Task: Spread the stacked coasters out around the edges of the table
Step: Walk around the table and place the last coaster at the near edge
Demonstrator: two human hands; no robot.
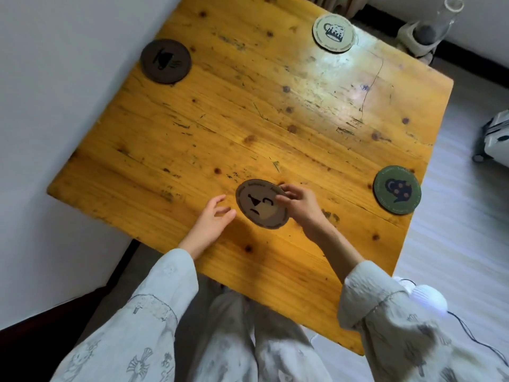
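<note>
A tan-brown round coaster [260,204] lies on the wooden table [209,128] near its front edge. My right hand [298,203] grips its right rim with thumb and fingers. To the coaster's left, my left hand [210,222] rests on the wood with fingers apart, its tips just short of the rim. A dark brown coaster [165,61] sits at the far left edge. A cream coaster with a mug picture [333,33] lies at the far edge. A green coaster [397,189] lies at the right edge.
A white wall runs along the table's left side. Beyond the far right corner stand a clear glass bottle [451,12] and a grey-white object [418,37]. A white device [493,139] sits on the floor at right, and a white round lamp with a cable [427,297] near my right sleeve.
</note>
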